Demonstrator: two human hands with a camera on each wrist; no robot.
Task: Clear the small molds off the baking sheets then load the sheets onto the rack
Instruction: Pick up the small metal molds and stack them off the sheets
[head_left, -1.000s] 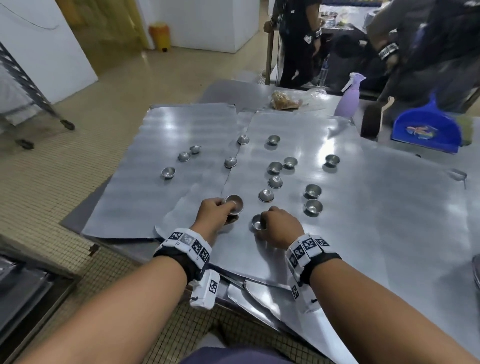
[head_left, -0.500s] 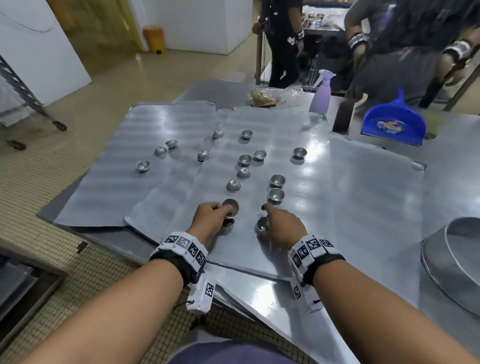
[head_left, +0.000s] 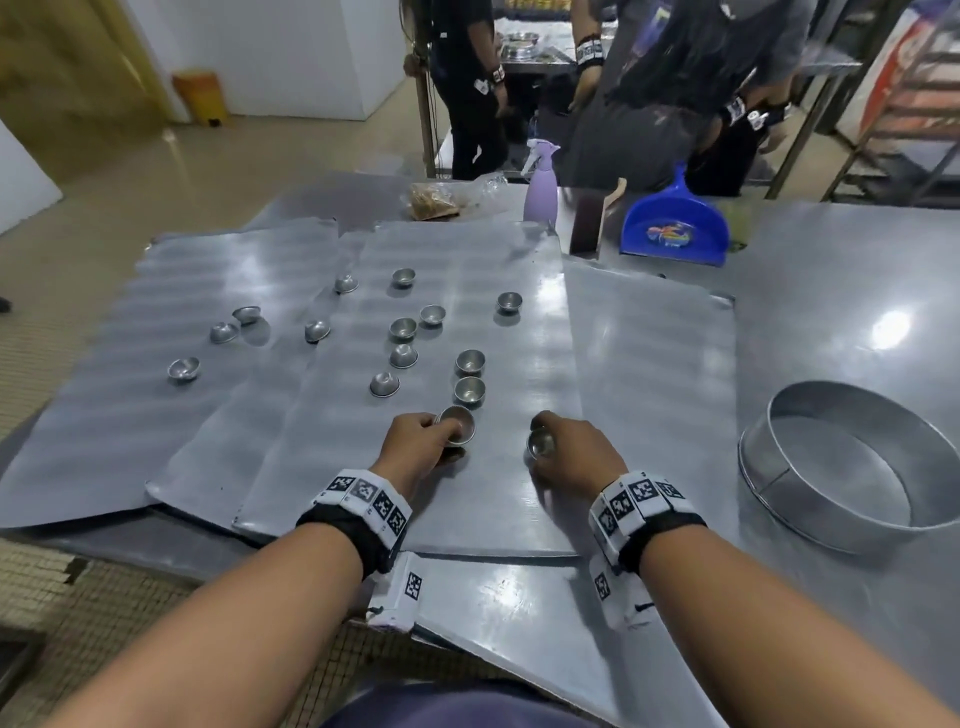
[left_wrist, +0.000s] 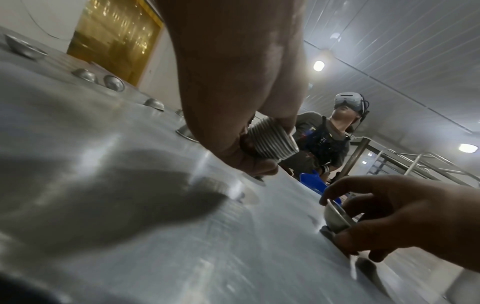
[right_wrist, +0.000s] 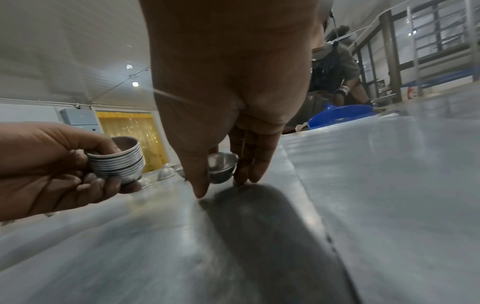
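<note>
Just ahead of both hands, in the head view, loose small molds (head_left: 470, 362) lay scattered over the overlapping baking sheets (head_left: 519, 322), the nearest almost touching the left hand (head_left: 415, 439), the farthest well away to its left. That hand gripped a nested stack of molds (head_left: 457, 432), fingers curled round it. The right hand (head_left: 576, 447) pinched a single mold (head_left: 541, 443) low over the sheet. A round cake ring (head_left: 841, 467) sat well to the right of the right hand. A second ago the two hands were close together; now the right one stood farther right, apart from the stack.

From the left wrist, the ribbed stack (left_wrist: 270, 142) showed clamped between thumb and fingers, clear of the sheet, with the right hand (left_wrist: 405, 222) holding its mold (left_wrist: 336, 218) beyond.

From the right wrist, thumb and fingertips (right_wrist: 246, 164) closed on the single mold (right_wrist: 222, 166), which seemed just touching the sheet.

The clearing step looked in hand, with many molds still out. Next move, I judge: carry the single mold over and seat it squarely in the stack, rim up
</note>
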